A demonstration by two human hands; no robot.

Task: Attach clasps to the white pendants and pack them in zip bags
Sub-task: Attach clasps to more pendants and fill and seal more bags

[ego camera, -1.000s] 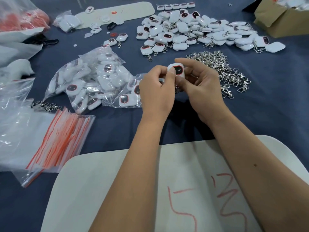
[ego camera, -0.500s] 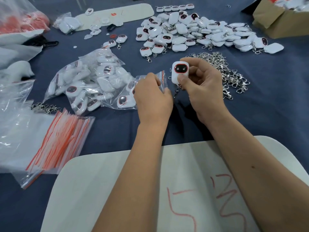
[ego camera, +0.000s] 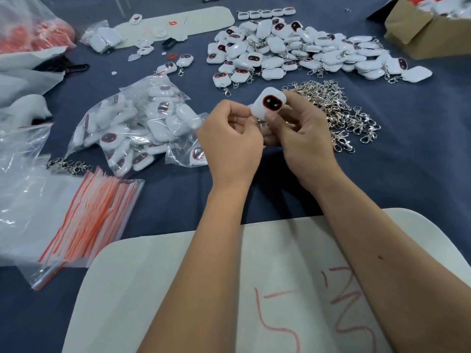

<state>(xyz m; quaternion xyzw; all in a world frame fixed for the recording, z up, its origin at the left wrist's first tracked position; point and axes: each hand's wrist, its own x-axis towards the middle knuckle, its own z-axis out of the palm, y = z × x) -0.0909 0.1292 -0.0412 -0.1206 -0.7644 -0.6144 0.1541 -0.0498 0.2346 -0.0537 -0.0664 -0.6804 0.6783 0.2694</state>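
- Nearest to me lies a white board (ego camera: pixel 178 289) with red marks drawn on it, resting on the dark blue cloth (ego camera: pixel 407 174); both my forearms cross over it.
- To the near left a stack of zip bags (ego camera: pixel 86 215) with red seal strips lies fanned out, partly on a sheet of clear plastic (ego camera: pixel 23 205).
- My left hand (ego camera: pixel 229 141) is curled, thumb and fingertips pinched together just below and left of the white pendant (ego camera: pixel 270 104); what it pinches is too small to make out.
- My right hand (ego camera: pixel 303 138) grips the white pendant, thumb on its lower edge and fingers behind it, its dark red-rimmed face turned toward me and tilted. The two hands are touching.
- Just left of my hands a filled clear bag of pendants (ego camera: pixel 137 128) lies on the cloth, and a smaller bag (ego camera: pixel 188 156) with one pendant sits against my left hand.
- A few loose clasps (ego camera: pixel 68 165) lie between the filled bag and the zip bags.
- Just right of and behind my right hand spreads a heap of silver clasps (ego camera: pixel 339 108).
- Farther off, a large pile of pendants (ego camera: pixel 305 52) lies across the cloth, many with clasps already hanging from them.
- Far left there is a plastic bag with red contents (ego camera: pixel 33 34); a second white board (ego camera: pixel 183 21) lies far centre-left.
- A cardboard box (ego camera: pixel 423 34) sits in the far right corner.
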